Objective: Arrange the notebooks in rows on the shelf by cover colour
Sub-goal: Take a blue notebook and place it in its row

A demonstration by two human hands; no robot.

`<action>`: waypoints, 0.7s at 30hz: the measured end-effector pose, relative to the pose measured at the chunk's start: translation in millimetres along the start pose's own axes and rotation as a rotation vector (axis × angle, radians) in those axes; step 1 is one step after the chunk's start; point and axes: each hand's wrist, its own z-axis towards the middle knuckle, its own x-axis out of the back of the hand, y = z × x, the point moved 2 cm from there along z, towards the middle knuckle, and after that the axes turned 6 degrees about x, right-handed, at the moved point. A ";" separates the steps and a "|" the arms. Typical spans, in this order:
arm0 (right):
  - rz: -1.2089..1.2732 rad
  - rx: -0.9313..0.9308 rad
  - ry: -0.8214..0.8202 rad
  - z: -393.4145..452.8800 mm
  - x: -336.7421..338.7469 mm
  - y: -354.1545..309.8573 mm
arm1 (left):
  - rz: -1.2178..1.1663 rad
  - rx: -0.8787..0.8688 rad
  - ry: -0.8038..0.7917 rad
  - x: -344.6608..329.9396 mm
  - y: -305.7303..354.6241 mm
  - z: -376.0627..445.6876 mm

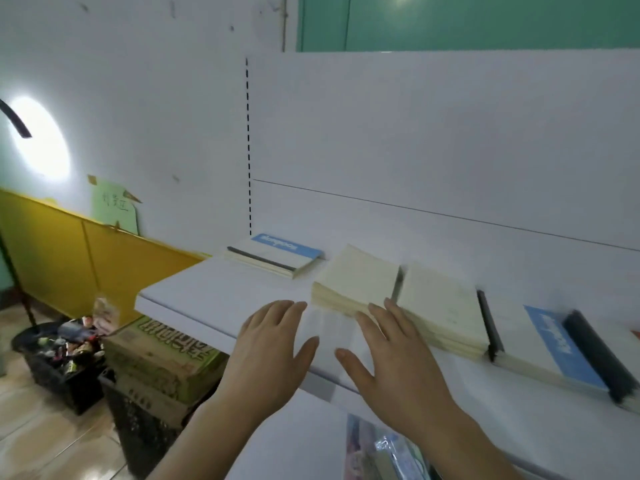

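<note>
Notebooks: four stacks in a row along the shelf (194,299) back, two cream (356,278) (446,310) between two blue-banded (277,252) (550,348).
Hands: two, left (273,348) and right (391,355), fingers straight, empty, over the front edge; contact unclear.
Below, left: one carton (162,358), one crate (59,358).

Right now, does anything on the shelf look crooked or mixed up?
Yes. The blue-banded stacks are split: one sits at the far left, the other at the far right, with two cream stacks between them. The left cream stack also lies turned at an angle to its neighbour. Both hands are open, holding nothing.
</note>
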 end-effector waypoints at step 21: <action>-0.209 -0.124 -0.267 253.5 -130.5 -39.4 | 0.185 -0.014 -0.197 -35.9 -191.7 197.5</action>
